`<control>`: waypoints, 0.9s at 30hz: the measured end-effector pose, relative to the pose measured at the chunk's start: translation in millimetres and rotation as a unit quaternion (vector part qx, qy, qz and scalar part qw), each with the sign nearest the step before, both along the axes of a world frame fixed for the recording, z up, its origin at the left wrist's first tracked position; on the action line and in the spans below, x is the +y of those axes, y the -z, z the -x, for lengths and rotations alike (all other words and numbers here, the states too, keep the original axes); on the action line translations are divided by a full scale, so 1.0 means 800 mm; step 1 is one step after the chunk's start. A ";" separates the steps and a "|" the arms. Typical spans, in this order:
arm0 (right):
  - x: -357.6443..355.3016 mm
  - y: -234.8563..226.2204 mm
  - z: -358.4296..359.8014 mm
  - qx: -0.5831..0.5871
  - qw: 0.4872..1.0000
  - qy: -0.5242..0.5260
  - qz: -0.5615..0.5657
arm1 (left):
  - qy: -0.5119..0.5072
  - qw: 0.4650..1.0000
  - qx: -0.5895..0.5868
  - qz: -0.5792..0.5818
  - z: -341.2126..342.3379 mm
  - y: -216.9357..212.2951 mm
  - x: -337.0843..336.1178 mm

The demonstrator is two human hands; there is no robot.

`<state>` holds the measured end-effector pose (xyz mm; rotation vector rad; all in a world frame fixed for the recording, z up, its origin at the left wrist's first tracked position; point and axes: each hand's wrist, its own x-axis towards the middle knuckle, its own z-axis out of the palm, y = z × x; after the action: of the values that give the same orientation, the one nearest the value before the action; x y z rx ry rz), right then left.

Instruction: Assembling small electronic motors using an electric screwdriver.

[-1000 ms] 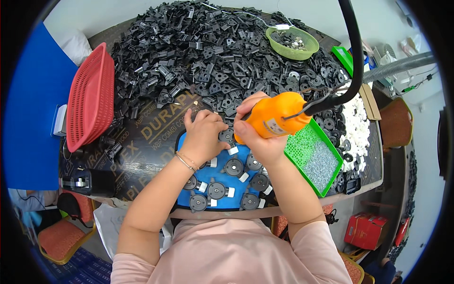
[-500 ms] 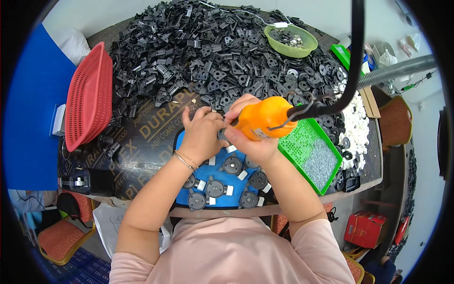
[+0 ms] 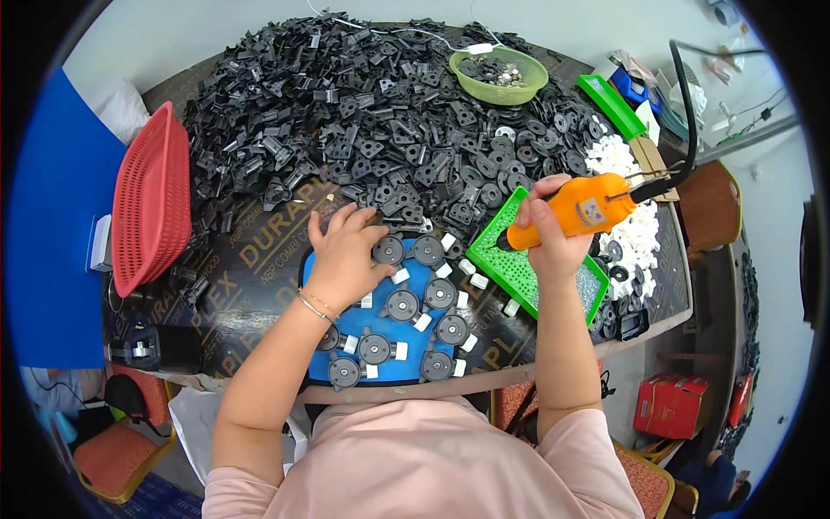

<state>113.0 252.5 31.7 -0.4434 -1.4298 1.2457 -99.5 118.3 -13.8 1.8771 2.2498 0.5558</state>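
Observation:
My right hand [image 3: 553, 233] is wrapped round an orange electric screwdriver [image 3: 588, 208]. Its dark tip points down to the left, over a green perforated tray [image 3: 497, 264] of small silvery screws [image 3: 590, 290]. My left hand [image 3: 346, 255] rests with fingers apart at the upper left of a blue mat [image 3: 363, 316]. Its thumb and forefinger lie beside a round dark-grey part [image 3: 388, 251] with a white tab. Several similar parts, such as one disc-shaped assembly [image 3: 402, 304], are spread over the mat, each with a white block sticking out.
A large heap of black plastic parts [image 3: 346, 112] covers the far table. White pieces [image 3: 635, 233] and black discs [image 3: 519, 164] lie at the right, near a yellow-green basket [image 3: 471, 86]. A red basket [image 3: 156, 208] stands left. The screwdriver's black cable [image 3: 687, 112] hangs at upper right.
My right hand has carried the screwdriver off the part at my left hand, rightward to above the green tray. My left hand's fingers have spread, and the part there lies uncovered on the mat.

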 end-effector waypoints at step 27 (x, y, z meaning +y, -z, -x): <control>-0.004 0.017 0.010 0.015 1.000 -0.005 0.015 | -0.098 0.994 -0.034 0.044 0.026 -0.017 -0.051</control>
<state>105.2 249.0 17.8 -0.4365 -1.3909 1.2790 -120.5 77.9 -0.6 1.5820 2.3872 0.5300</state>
